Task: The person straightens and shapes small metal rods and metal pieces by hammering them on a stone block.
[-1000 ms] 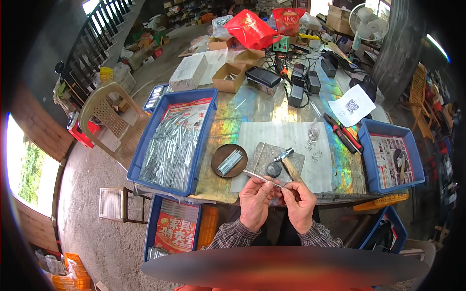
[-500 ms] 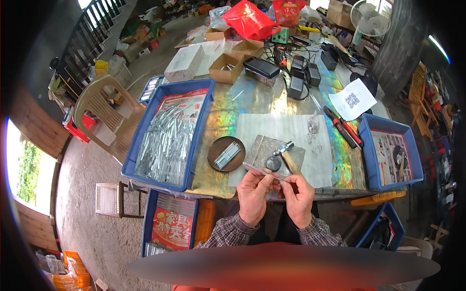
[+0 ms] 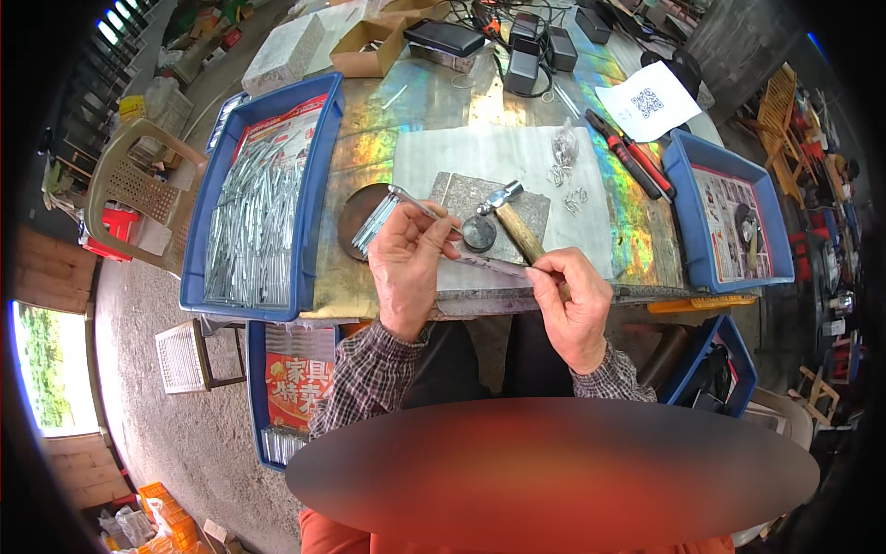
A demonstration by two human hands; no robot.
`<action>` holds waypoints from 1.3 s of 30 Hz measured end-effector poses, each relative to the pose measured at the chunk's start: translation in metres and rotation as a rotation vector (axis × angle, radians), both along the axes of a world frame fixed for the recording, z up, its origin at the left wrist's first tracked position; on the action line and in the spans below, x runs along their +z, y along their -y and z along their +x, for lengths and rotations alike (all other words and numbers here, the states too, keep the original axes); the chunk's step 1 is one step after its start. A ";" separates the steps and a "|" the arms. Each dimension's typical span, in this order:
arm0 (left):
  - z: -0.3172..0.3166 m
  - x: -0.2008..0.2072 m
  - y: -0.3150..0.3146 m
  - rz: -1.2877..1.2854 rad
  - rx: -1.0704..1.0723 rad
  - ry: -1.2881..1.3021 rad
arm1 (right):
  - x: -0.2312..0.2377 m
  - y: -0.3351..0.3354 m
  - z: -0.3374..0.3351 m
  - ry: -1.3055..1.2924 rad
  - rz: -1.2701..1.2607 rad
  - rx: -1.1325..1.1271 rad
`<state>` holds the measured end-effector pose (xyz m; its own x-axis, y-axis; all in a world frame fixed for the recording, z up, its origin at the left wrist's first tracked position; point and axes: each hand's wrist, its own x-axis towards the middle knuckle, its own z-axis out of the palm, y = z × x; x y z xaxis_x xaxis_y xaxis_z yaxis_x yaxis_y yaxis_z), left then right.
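Head view: slim rods [image 3: 494, 265] in both hands [image 3: 404, 268], hammer [image 3: 520, 236] just beyond

Left of centre, the left hand [image 3: 404, 268] partly hides the brown dish [image 3: 353, 214]. A lower-centre oval [image 3: 554, 473] is too blurred to tell.

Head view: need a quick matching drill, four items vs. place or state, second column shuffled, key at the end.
Column one
1. Hammer
2. Red-handled pliers
3. Brown dish
4. Right hand

Column two
A. On the table, left of the right-hand blue tray
B. Pinching one end of a thin piece
C. Lying on the grey slab
D. Bearing a small bunch of metal rods

Pairs: 1-C, 2-A, 3-D, 4-B
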<state>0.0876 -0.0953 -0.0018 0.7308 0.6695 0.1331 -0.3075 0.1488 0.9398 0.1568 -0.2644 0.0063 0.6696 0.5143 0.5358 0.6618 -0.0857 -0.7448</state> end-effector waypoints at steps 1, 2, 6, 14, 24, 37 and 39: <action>0.002 -0.001 -0.002 0.000 -0.001 -0.003 | 0.000 0.001 0.001 0.025 0.011 -0.006; 0.004 -0.002 -0.005 0.069 0.004 -0.031 | 0.000 0.001 0.001 0.051 0.022 -0.013; 0.009 -0.008 -0.003 0.186 -0.007 -0.094 | -0.001 0.003 0.002 0.015 0.028 -0.002; 0.012 -0.013 0.000 0.268 0.047 -0.103 | -0.004 0.002 0.004 0.013 0.012 0.002; 0.010 -0.012 0.004 0.407 0.055 -0.168 | -0.005 0.002 0.005 0.011 0.006 0.012; 0.009 -0.013 0.003 0.791 0.164 -0.101 | 0.037 -0.047 0.026 0.175 -0.018 0.146; 0.008 -0.014 0.004 0.829 0.200 -0.114 | 0.038 -0.059 0.028 0.227 -0.028 0.202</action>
<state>0.0960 -0.0990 -0.0161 0.6484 0.5062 0.5686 -0.1518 -0.6459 0.7482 0.1847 -0.2057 0.0445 0.4168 0.6420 0.6435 0.8168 0.0461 -0.5750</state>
